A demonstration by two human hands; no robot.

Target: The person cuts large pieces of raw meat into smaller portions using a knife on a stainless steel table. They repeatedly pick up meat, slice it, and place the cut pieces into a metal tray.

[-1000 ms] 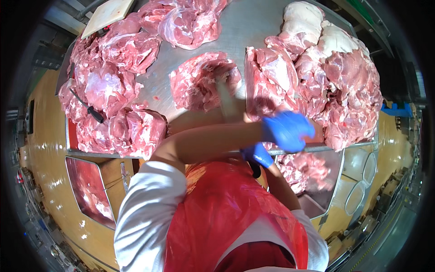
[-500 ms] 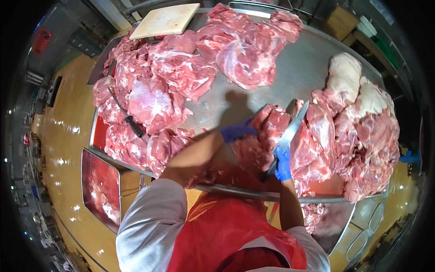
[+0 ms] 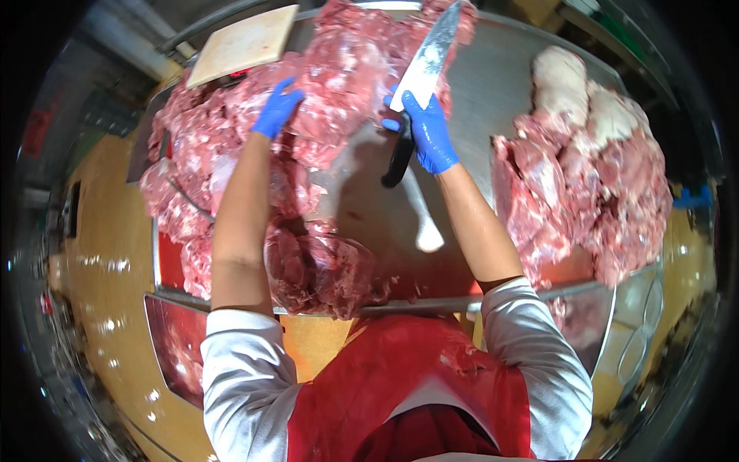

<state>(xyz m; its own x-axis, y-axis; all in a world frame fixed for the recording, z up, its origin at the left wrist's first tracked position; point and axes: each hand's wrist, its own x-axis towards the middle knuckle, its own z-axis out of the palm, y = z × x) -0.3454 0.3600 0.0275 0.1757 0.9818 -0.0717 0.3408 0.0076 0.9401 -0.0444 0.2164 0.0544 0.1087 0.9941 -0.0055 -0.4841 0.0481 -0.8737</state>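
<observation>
My left hand, in a blue glove, rests against the pile of raw meat at the back left, its fingers spread. My right hand, also gloved in blue, grips a wide-bladed knife where its black handle meets the blade. The blade points up and away, over the right edge of the back pile. Below that hand lies a pale, bone-like stick with a knobbed end, its upper part hidden. Dark red meat sits at the near edge, right of my left forearm.
The metal table carries another meat heap with pale skin on the right. A white cutting board stands at the back left. A thin dark rod lies on the left meat, partly behind my forearm. A tray sits below left.
Both hands have moved away from the near middle to the back pile, the knife with the right one. The meat they were at has left that spot, and the bone-like stick now shows there.
</observation>
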